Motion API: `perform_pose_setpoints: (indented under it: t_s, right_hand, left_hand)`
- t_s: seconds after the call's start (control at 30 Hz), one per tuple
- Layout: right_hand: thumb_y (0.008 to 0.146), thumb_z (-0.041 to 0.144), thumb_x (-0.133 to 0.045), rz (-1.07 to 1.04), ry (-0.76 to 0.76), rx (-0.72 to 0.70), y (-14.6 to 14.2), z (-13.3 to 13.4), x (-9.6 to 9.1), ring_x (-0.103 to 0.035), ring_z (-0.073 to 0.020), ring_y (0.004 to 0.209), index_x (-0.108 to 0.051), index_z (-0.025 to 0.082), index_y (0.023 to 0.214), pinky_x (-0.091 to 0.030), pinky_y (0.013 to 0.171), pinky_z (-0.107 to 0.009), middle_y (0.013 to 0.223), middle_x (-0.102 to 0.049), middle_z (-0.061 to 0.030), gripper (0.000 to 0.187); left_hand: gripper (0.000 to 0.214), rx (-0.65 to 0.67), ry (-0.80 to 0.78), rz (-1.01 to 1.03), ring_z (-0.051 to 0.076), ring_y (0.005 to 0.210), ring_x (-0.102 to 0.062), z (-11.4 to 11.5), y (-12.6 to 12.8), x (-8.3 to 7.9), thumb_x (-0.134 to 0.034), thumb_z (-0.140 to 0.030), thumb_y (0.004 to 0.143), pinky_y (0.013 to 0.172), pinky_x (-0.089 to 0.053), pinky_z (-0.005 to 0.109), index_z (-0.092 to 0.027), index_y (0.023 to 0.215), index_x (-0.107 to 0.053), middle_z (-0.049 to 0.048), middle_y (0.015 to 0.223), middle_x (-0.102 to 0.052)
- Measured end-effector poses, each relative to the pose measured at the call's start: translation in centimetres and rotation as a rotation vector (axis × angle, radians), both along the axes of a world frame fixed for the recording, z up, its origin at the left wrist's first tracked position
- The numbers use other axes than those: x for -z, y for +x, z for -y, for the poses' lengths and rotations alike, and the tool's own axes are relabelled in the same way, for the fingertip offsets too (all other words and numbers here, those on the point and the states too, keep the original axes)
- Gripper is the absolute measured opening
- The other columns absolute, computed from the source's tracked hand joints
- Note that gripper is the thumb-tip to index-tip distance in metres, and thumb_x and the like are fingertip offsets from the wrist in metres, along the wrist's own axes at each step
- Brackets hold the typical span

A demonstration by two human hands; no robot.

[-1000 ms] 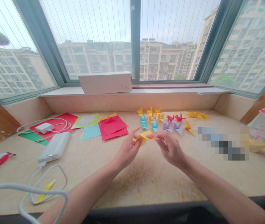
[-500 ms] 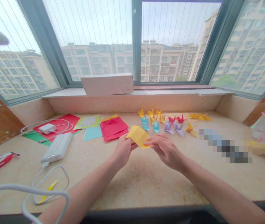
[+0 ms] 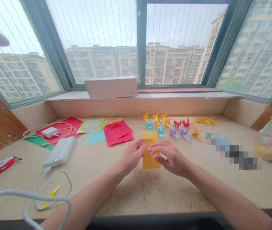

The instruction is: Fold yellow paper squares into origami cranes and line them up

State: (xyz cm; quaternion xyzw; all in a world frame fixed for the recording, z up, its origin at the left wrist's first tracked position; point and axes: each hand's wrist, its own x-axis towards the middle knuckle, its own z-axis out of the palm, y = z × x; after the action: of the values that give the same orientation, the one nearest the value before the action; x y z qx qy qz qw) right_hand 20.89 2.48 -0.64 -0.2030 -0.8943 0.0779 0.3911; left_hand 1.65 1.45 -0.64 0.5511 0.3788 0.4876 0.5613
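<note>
A folded strip of yellow origami paper [image 3: 151, 161] stands upright above the tabletop, its long side vertical. My left hand [image 3: 133, 156] pinches its left edge, thumb in front and the other fingers partly hidden behind. Across the paper's front reach the fingers of my right hand [image 3: 171, 156], stretched out and touching it, with the thumb apart below them. Just beyond the paper stand several folded cranes: yellow cranes [image 3: 156, 116], blue cranes [image 3: 160, 131], red cranes [image 3: 186, 122] and purple cranes [image 3: 184, 132].
Red paper sheets [image 3: 119, 135] lie left of my hands, beside a light blue sheet [image 3: 96, 137]. Further left are a white power bank [image 3: 60, 151], a white cable [image 3: 51, 192] and a red cutter [image 3: 0, 166]. A white box [image 3: 112, 88] sits on the sill. A blurred-out object [image 3: 234, 151] lies right.
The yellow paper has turned from tilted and spread to an upright narrow strip. Both hands have shifted slightly right, and my right fingers have moved from its right edge onto its front.
</note>
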Motion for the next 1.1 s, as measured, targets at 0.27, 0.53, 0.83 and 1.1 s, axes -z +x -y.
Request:
perform_pose_setpoints:
  t_s: [0.27,0.53,0.83,1.1]
  right_hand:
    - [0.087,0.032,-0.067,-0.183,-0.19,0.279,0.4,-1.2,0.4,-0.059,-0.0288,0.117,-0.058,0.022,0.13,-0.046,0.101,-0.049,0.127,-0.064,-0.0128,0.045]
    - [0.085,0.032,-0.066,-0.329,-0.496,0.317,0.6,-1.5,0.3,-0.066,-0.0208,0.083,-0.07,0.02,0.096,-0.054,0.078,-0.035,0.09,-0.072,-0.0041,0.017]
    - [0.088,0.02,-0.06,-0.301,-0.431,0.121,1.3,-1.7,0.1,-0.065,-0.0204,0.096,-0.073,0.026,0.109,-0.055,0.082,-0.033,0.103,-0.069,-0.006,0.025]
    - [0.085,0.009,-0.059,-0.21,-0.223,0.069,1.4,-1.8,0.6,-0.063,-0.0213,0.098,-0.079,0.03,0.096,-0.052,0.089,-0.04,0.104,-0.067,-0.0069,0.03]
  left_hand:
    - [0.02,0.087,0.109,-0.185,0.021,0.071,-0.066,0.9,0.4,0.3,-0.061,-0.036,0.085,0.059,-0.049,0.026,-0.018,0.086,-0.07,0.0052,0.078,-0.072]
    - [0.028,0.206,-0.021,-0.132,0.025,0.084,-0.071,0.7,0.3,0.7,-0.066,-0.035,0.083,0.068,-0.051,0.03,-0.018,0.105,-0.067,0.0081,0.09,-0.074]
    - [0.028,0.043,-0.001,-0.142,0.021,0.078,-0.068,0.3,0.2,0.1,-0.066,-0.038,0.082,0.065,-0.047,0.025,-0.013,0.093,-0.069,0.0076,0.086,-0.074]
    - [0.025,-0.089,-0.084,-0.132,0.016,0.065,-0.063,0.6,0.1,-0.4,-0.066,-0.037,0.081,0.057,-0.041,0.022,-0.013,0.087,-0.067,0.0057,0.077,-0.071]
